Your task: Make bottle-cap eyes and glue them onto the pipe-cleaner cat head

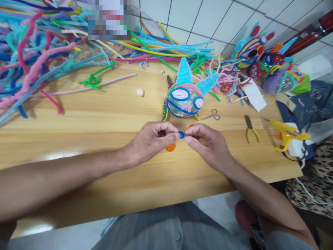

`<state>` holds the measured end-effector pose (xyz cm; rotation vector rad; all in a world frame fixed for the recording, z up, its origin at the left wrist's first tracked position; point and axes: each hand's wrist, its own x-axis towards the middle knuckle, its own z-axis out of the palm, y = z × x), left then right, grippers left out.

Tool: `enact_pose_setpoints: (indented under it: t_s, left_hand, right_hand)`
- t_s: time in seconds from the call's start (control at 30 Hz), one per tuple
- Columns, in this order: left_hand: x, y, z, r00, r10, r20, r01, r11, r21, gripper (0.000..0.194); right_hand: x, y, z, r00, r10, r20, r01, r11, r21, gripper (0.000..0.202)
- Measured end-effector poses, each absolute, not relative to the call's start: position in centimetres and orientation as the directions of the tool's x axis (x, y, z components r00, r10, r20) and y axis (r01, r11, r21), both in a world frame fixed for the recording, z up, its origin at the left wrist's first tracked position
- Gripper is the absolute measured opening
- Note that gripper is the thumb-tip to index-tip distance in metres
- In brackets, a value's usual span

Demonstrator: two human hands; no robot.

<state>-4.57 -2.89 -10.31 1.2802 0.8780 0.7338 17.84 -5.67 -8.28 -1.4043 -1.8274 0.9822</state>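
Note:
A small blue coil of pipe cleaner (181, 134) is pinched between my two hands above the table. My left hand (153, 140) grips its left side with thumb and forefinger. From the right, my right hand (208, 144) holds the other side with its fingertips. Below the left fingers an orange pipe-cleaner disc (170, 148) lies on the wood, and a bit of orange shows behind the right hand. Just beyond my hands stands a round mask-like figure (185, 102) with blue pointed ears, blue-ringed eyes and a pink nose.
Small scissors (213, 115), yellow-handled pliers (251, 128) and a yellow glue gun (286, 134) lie to the right. Loose pipe cleaners (39, 62) heap at the far left and along the wall. Finished figures (251, 52) stand at the back right. A pale lump (140, 92) sits left of the figure.

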Motion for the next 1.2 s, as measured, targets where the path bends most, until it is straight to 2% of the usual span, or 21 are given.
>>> enact_pose_setpoints:
  t_s: [0.17, 0.33, 0.53, 1.2]
  left_hand:
    - [-4.6, -3.1, -10.3, 0.531, 0.836, -0.135, 0.023, 0.145, 0.989, 0.02]
    - [-4.4, -3.0, -10.1, 0.472, 0.874, -0.119, -0.003, 0.136, 0.991, 0.021]
    - [-4.3, -3.0, -10.2, 0.47, 0.871, -0.142, 0.009, 0.156, 0.988, 0.021]
    - [-4.4, -3.2, -10.0, 0.559, 0.809, -0.18, 0.044, 0.188, 0.981, 0.025]
  right_hand:
    - [17.5, -5.8, -8.9, -0.212, 0.977, 0.01, 0.449, 0.107, -0.887, 0.01]
    - [17.4, -5.9, -9.3, -0.201, 0.979, -0.027, 0.388, 0.054, -0.92, 0.013]
    - [17.5, -5.9, -9.9, -0.168, 0.986, 0.005, 0.381, 0.069, -0.922, 0.014]
    - [17.2, -6.4, -9.1, -0.199, 0.979, 0.039, 0.471, 0.13, -0.873, 0.011]
